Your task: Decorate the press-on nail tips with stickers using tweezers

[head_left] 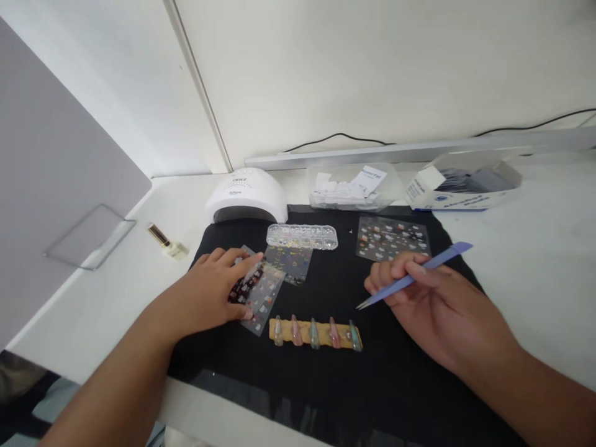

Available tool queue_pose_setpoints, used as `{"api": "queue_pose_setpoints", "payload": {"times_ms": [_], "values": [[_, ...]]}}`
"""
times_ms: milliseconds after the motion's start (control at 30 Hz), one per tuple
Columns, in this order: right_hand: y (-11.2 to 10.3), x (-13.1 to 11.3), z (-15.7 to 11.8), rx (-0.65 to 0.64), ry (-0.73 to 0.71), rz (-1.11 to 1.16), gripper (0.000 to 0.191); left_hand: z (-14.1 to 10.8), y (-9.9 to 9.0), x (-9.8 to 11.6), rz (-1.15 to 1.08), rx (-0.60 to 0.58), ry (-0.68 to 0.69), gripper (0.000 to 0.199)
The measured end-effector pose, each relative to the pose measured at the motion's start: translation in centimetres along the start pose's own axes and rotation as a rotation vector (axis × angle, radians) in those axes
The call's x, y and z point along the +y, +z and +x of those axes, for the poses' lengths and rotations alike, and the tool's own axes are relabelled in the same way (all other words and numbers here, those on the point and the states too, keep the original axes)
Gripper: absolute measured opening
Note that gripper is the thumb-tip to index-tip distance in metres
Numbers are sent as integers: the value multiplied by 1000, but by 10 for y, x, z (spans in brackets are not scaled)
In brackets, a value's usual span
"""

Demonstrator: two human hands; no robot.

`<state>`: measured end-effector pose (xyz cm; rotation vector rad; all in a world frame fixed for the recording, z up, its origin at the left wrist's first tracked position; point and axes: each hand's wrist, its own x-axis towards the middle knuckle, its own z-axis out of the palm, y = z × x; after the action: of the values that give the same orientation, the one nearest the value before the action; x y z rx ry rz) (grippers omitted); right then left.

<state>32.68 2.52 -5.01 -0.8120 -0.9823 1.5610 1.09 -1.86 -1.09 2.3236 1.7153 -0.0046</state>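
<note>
My right hand (437, 304) holds a pair of purple tweezers (410, 278), metal tips pointing down left above the black mat. Spread over a clear nail sticker sheet (265, 298) is my left hand (223, 285), its thumb and index finger touching the sheet. Between my hands, a tan strip (305, 332) carries several long pointed false nails (314, 333) in clear, pink and green tints. Farther back, a clear rhinestone case (302, 236) overlaps a second sticker sheet (289, 262). A third sticker sheet (392, 238) lies behind my right hand.
A white nail lamp (248, 194) stands at the mat's back left. Along the wall are a clear tub (349, 192) with alcohol pad packets and an open cardboard box (465, 186). A gold-capped polish bottle (167, 242) stands left of the black mat (223, 379).
</note>
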Motion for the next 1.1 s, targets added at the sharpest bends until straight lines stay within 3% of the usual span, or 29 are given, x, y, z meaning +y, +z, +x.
{"api": "queue_pose_setpoints", "payload": {"times_ms": [200,367,600,867,1100], "values": [[3,-1,-1,3,-4,26,25,10,4,17,0,160,-144,82],[4,0,-1,-13,-30,32,25,34,12,35,36,255,-159,78],[2,2,-1,-49,-80,33,21,47,33,31,-39,300,-17,40],[6,-3,-10,-124,-147,8,25,52,47,17,-395,410,222,27],[12,-7,-18,-232,-221,-37,22,44,44,18,-693,565,342,22]]}}
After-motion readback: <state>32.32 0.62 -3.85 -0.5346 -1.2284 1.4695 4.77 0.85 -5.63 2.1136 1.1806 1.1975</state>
